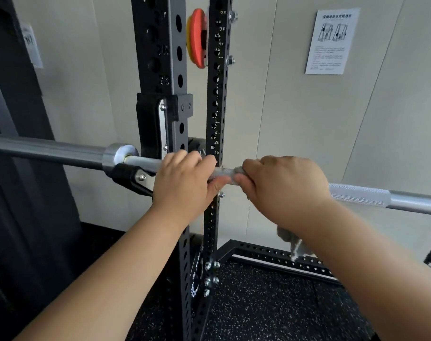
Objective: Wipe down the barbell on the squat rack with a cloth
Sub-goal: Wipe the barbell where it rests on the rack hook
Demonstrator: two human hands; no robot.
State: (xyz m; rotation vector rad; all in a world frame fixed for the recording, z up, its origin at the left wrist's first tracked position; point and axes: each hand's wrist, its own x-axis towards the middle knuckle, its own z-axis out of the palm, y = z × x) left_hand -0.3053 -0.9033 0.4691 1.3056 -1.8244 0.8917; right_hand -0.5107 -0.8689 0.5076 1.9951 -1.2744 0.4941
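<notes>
Barbell [357, 195] rests in squat rack [175, 119] hooks; heavy, rigid steel, knurled. Left hand [185, 183] grips bare shaft. Right hand [283, 188] clenches soft grey cloth [239, 170] around it; tail dangles.

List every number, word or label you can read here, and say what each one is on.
"25": front rack upright.
"20" and "19": rear rack upright; the numbers higher up it are blurred.
Wall poster: diagrams and print, too small to read.
Label on the dark machine at left: blurred.
Lettering on the black plate near the floor: unreadable.
</notes>
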